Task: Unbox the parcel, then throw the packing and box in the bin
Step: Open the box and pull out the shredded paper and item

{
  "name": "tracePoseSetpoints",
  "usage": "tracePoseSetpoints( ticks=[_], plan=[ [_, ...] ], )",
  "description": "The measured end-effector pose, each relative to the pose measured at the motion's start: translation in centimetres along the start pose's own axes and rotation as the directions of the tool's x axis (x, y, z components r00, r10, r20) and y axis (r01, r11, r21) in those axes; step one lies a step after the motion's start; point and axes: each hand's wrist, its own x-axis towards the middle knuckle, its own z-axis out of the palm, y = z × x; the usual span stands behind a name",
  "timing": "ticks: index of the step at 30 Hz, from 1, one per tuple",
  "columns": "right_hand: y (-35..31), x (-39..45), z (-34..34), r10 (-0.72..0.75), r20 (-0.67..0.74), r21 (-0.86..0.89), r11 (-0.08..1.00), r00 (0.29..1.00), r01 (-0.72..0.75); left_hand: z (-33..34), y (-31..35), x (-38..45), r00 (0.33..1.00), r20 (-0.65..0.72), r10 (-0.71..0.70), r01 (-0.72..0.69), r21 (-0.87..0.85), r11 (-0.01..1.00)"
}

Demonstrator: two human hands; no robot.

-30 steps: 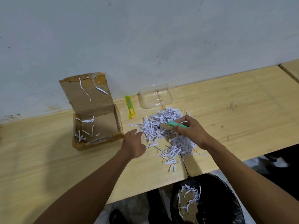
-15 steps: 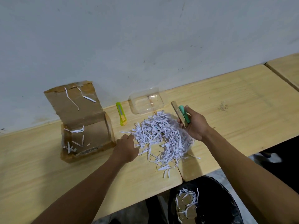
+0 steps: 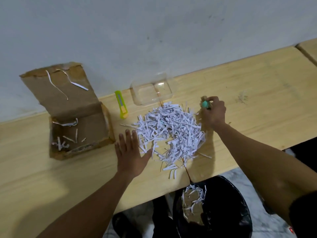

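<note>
An open cardboard box stands at the left of the wooden table, its lid up, with a few paper strips inside. A heap of white shredded paper lies in the middle. My left hand rests flat and open at the heap's left edge. My right hand is closed on a small teal and tan item, held just right of the heap near the table surface. A black bin below the table edge holds cardboard and paper strips.
A yellow-green utility knife lies between the box and the heap. A clear plastic tray sits behind the heap against the grey wall. A second table top shows at the far right edge.
My right hand carried the teal item out of the shredded paper to the right and lowered it towards the table. My left hand opened and spread flat beside the heap.
</note>
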Motion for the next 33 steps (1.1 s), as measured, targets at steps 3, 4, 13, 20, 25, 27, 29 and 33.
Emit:
tracePoseSetpoints(
  ticks=[3, 4, 13, 20, 25, 27, 29, 33],
  plan=[
    [-0.7, -0.5, 0.1, -0.052, -0.039, -0.109, 0.993, 0.998, 0.047, 0.6, 0.1, -0.1, 0.998, -0.065, 0.02, -0.018, 0.026, 0.999],
    [-0.6, -0.3, 0.3, -0.053, -0.046, -0.133, 0.99, 0.997, 0.047, 0.7, 0.1, 0.0, 0.997, -0.072, 0.018, -0.017, 0.027, 1.0],
    [-2.8, -1.8, -0.5, -0.058, -0.116, -0.118, 0.992, 0.991, 0.044, -0.7, -0.2, 0.3, 0.995, 0.096, -0.024, 0.039, -0.157, 0.987],
    [-5.7, -7.7, 0.7, -0.773, 0.295, -0.154, 0.542, 0.562, 0.826, -5.4, 1.4, 1.6, 0.862, -0.365, 0.353, -0.443, -0.201, 0.874],
    [-5.1, -7.5, 1.3, -0.615, 0.462, -0.304, 0.567, 0.638, 0.766, -6.0, 4.7, 5.3, 0.883, 0.042, 0.467, -0.463, -0.088, 0.882],
    [-4.7, -6.8, 0.8, -0.542, 0.446, -0.337, 0.636, 0.712, 0.694, -5.9, 5.1, 6.0, 0.906, 0.192, 0.376, -0.384, 0.006, 0.923],
    [-4.1, -6.4, 0.4, -0.493, 0.449, -0.351, 0.67, 0.745, 0.654, -6.2, 4.9, 6.1, 0.922, 0.195, 0.336, -0.36, 0.104, 0.927],
    [-4.1, -6.5, 0.0, -0.477, 0.403, -0.366, 0.698, 0.781, 0.615, -6.5, 3.6, 5.6, 0.943, 0.1, 0.316, -0.327, 0.132, 0.936]
  ],
)
